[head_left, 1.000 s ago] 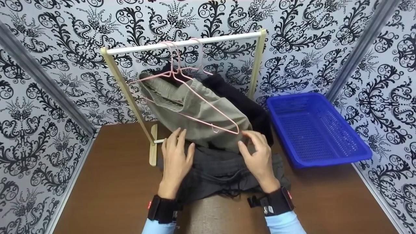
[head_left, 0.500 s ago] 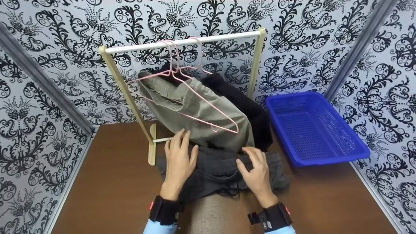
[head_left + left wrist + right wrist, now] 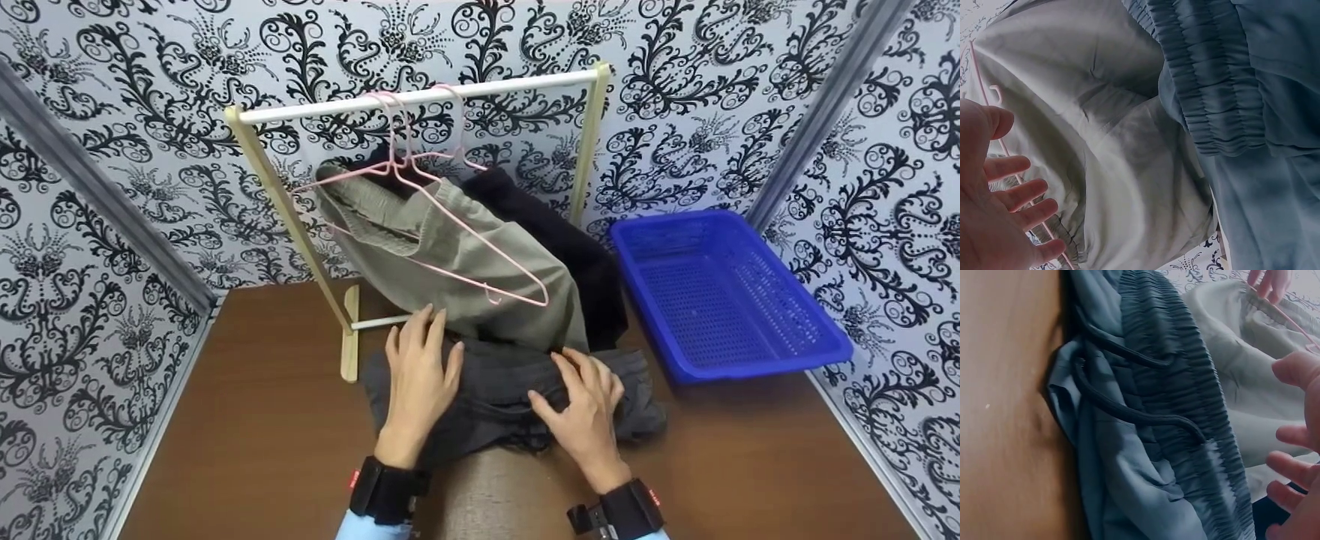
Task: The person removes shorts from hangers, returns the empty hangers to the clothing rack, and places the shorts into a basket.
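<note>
Brown table (image 3: 247,450), dark trousers (image 3: 495,390) lying crosswise

a small staged booth for laundry work: patterned walls (image 3: 750,97) box in a table (image 3: 262,420) with a rack (image 3: 420,97) and basket (image 3: 720,292).

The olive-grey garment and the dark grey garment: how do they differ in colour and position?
The olive-grey garment hangs on a pink hanger; the dark grey garment lies on the table under both hands. The first is light, the second dark with a drawstring. Both have gathered waistbands.
</note>
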`<state>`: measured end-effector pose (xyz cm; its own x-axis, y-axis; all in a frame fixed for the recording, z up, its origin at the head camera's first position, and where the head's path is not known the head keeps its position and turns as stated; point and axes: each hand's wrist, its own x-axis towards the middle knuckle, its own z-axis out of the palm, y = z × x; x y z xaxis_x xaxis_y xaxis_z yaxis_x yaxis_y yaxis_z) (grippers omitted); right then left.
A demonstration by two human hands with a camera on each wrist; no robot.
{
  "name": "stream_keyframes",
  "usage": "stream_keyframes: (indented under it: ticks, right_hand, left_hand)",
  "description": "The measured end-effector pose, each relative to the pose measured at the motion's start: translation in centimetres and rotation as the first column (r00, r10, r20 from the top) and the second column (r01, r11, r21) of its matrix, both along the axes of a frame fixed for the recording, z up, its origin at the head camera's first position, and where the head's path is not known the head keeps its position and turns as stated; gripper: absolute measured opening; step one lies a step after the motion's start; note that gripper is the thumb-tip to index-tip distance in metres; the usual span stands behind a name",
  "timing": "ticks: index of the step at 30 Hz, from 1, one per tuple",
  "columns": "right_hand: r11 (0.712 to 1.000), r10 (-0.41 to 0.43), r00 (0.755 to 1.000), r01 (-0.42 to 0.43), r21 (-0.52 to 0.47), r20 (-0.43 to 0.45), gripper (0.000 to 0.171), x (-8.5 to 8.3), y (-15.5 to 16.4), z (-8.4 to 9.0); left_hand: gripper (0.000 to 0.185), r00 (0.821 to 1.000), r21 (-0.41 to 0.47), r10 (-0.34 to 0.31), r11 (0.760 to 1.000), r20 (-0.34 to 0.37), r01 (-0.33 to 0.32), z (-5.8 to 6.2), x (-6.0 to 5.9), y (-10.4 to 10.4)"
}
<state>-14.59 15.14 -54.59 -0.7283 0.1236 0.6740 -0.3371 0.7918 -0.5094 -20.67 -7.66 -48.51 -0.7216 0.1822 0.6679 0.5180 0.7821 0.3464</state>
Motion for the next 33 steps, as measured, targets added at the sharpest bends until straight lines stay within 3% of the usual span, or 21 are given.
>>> stream_keyframes:
  ticks: [10, 24, 33]
  right_hand:
    - [0.997, -0.019, 0.982, 0.005, 0.074, 0.189, 0.082, 0.2, -0.8, -1.3]
    - [0.993, -0.017, 0.953, -0.018, 0.115, 0.303, 0.094, -0.7, -1.0, -3.5]
    - [0.992, -0.008, 0.919, -0.041, 0.118, 0.394, 0.101, -1.3, -1.3, -4.2]
  left_hand:
    - [0.046, 1.000, -0.015, -0.004, 1.000, 0.008, 0.004, -0.3, 0.2, 0.3]
    - [0.046, 1.000, -0.047, -0.001, 0.999, 0.011, 0.002, -1.2, 0.4, 0.7]
    - [0.046, 1.000, -0.061, -0.005, 0.998, 0.010, 0.005, -1.4, 0.4, 0.9]
